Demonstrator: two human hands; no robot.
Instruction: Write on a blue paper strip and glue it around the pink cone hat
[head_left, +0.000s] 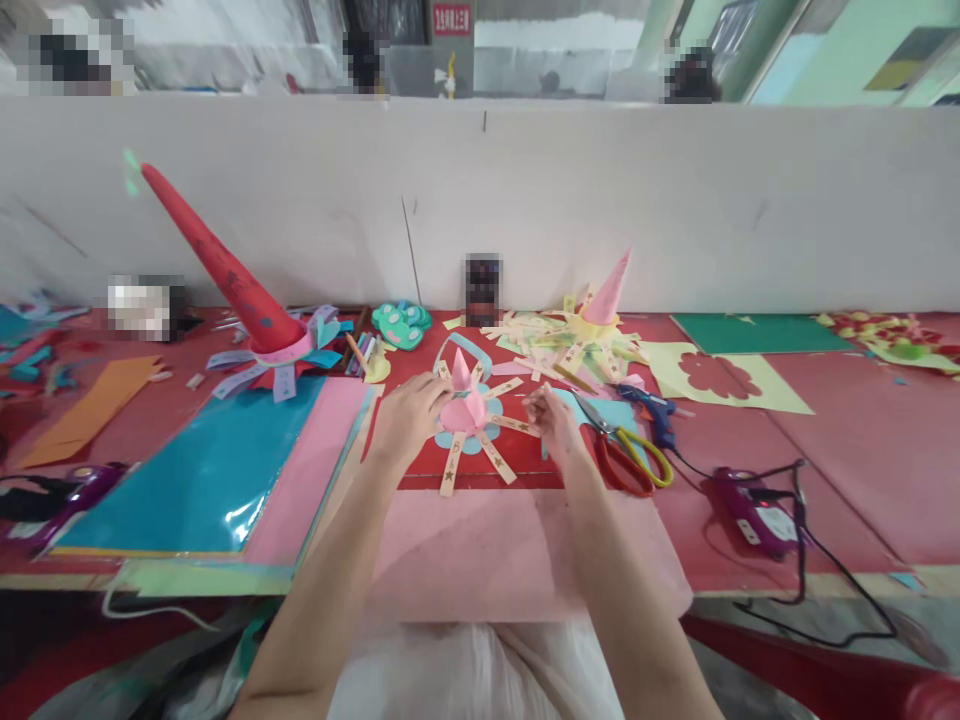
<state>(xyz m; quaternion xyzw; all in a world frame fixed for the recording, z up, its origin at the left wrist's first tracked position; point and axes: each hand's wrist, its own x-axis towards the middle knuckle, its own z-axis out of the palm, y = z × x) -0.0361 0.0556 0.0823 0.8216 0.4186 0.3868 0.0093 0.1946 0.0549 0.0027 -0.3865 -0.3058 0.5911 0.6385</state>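
Note:
A small pink cone piece (463,410) stands on the red table, with pale lettered strips (496,457) spread out around its base and light blue rounded shapes under them. My left hand (412,410) is at its left side, fingers bent together and touching or very near the upper left strips; what they pinch is too small to tell. On the right, my right hand (551,415) is closed near the end of a strip, its fingertips together on something I cannot make out. Scissors (630,450) with red and yellow handles lie just right of it.
Pink felt (480,550) covers the front edge. A tall red cone (225,270) and blue sheets (195,470) are left. A second pink cone (609,290), a blue glue gun (656,415) and a purple device (757,515) with black cable are right. A white partition (300,200) stands behind.

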